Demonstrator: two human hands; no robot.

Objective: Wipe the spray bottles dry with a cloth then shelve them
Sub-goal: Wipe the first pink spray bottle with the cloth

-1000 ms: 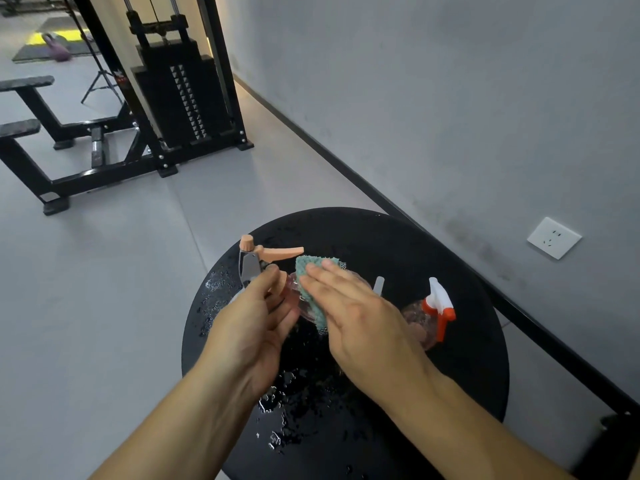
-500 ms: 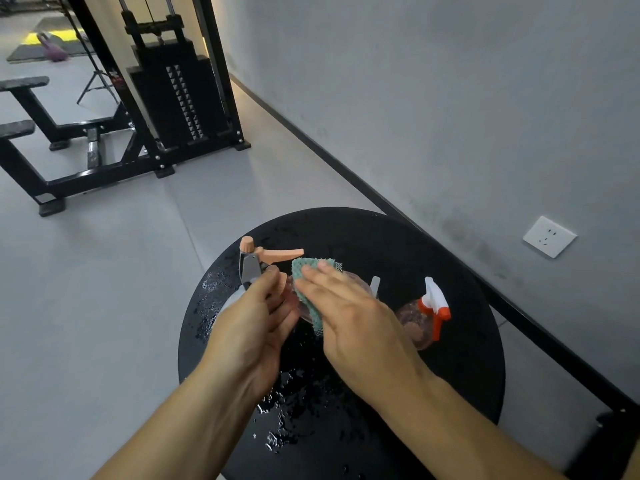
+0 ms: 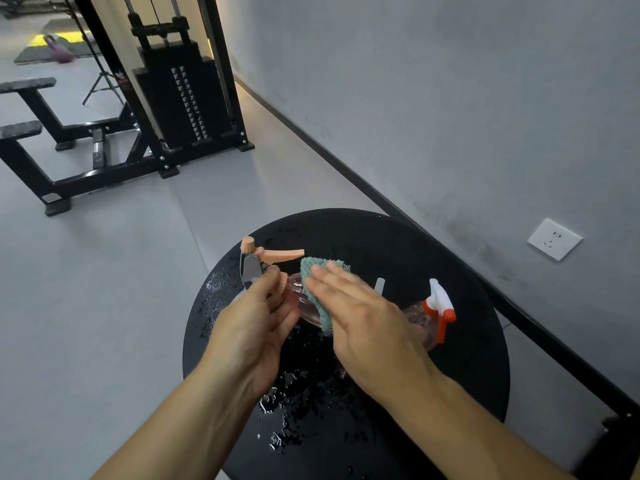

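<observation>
My left hand grips the neck of a clear pinkish spray bottle with a peach and grey trigger head, held over a round black table. My right hand presses a teal cloth against the bottle's body, fingers straight. Most of the bottle is hidden under the cloth and my hands. A second clear bottle with a white and red-orange trigger head lies on the table to the right, partly hidden behind my right hand.
Water drops cover the table's left and near parts. A grey wall with a white socket runs along the right. A black weight-stack machine and benches stand on the grey floor at the back left.
My right hand with the cloth has slid slightly left along the bottle. The left hand keeps its grip and the second bottle has not moved.
</observation>
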